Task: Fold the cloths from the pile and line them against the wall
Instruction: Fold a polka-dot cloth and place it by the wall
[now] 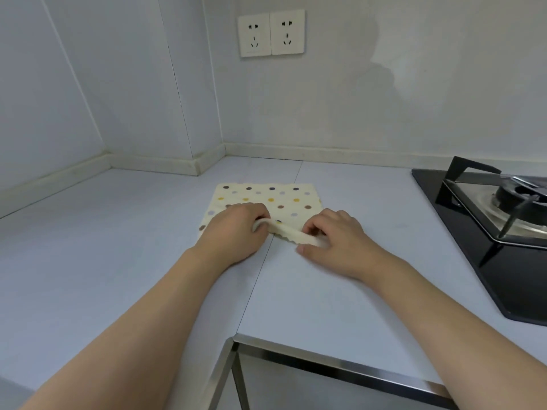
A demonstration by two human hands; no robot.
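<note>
Both hands, left hand and right hand, pinch the cream polka-dot cloth's near edge off the pale grey tabletop, apparently to fold it away.

A pale grey table fills a corner, with a seam running across its top and a metal edge along the near cut-out. A black gas hob sits at the right, its burner under a black pan support. Two white sockets sit side by side on the wall. A cream skirting strip lines the wall's foot.
</note>
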